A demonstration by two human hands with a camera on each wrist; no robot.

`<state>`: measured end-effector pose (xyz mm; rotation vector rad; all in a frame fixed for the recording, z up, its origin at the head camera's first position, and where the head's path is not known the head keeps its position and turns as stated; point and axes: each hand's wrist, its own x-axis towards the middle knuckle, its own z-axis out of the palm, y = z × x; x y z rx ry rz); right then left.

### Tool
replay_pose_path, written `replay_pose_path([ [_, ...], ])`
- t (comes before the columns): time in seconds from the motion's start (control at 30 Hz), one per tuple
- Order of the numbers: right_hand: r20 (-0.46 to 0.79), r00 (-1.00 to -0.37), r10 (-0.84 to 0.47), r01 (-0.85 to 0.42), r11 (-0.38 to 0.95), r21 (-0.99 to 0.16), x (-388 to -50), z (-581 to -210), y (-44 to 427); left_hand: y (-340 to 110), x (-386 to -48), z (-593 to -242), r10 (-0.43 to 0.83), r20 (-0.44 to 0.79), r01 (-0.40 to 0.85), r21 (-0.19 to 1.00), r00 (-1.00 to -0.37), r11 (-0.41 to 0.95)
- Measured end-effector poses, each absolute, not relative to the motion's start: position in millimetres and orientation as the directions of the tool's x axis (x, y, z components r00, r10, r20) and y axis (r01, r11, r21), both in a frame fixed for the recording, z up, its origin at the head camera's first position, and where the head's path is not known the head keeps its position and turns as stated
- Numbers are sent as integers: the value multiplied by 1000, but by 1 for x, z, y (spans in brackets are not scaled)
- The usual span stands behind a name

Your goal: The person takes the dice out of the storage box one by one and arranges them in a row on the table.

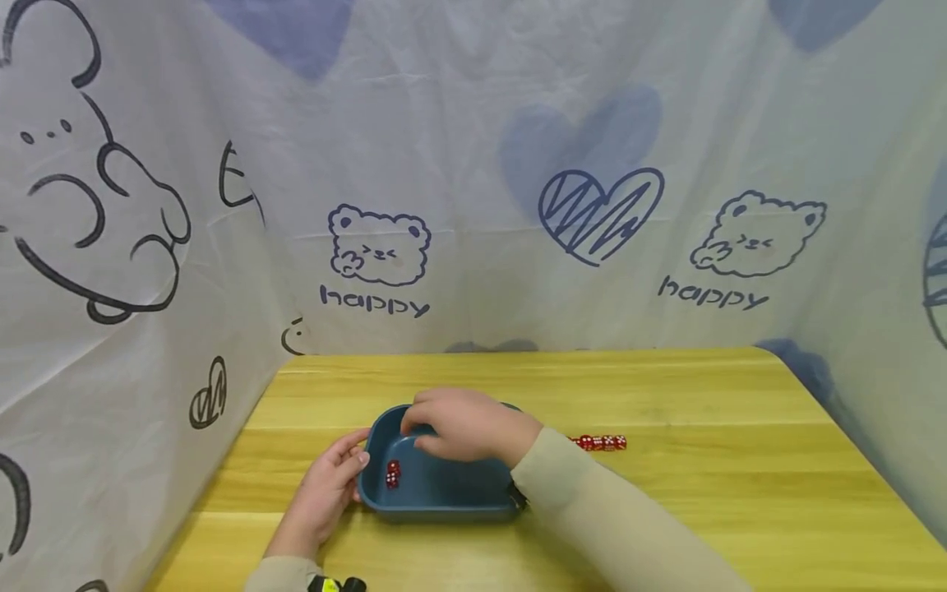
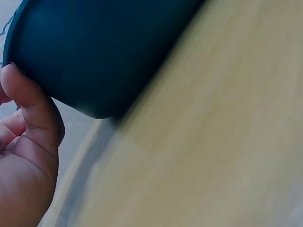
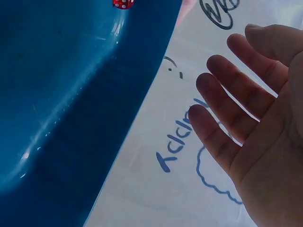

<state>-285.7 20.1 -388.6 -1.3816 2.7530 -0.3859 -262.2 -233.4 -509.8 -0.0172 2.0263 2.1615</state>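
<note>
A blue plastic tray point(image 1: 444, 514) with raised walls stands on the table, and a pair of red dice point(image 1: 393, 474) lies in its left part. At the tray's left end my left hand point(image 1: 330, 488) grips the wall, its thumb point(image 2: 29, 101) against the side in the left wrist view. Over the tray's back part hovers my right hand point(image 1: 469, 423), fingers spread loosely and nothing in them. The right wrist view shows its bare palm point(image 3: 272, 156) beside the tray wall point(image 3: 109, 127). One die point(image 3: 123, 4) peeks in at the top edge there.
A row of red dice point(image 1: 602, 443) lies on the table right of the tray, its left end hidden by my right sleeve point(image 1: 592, 493). The yellow wood-grain table point(image 1: 703, 477) meets a printed white cloth point(image 1: 473, 271) at the back and sides.
</note>
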Motion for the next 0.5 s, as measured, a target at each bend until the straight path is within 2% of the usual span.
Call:
replay_pose_path([
  [0.3,-70,-635,-769,-753,637,-165,-310,-401,-17,-237,-260,-504,124,-144,-151,988,-982,-45],
  [0.5,-170,-662,-730,-713,683,-156,-311,-423,-27,-235,-261,-506,133,-140,-148,988,-981,-47],
])
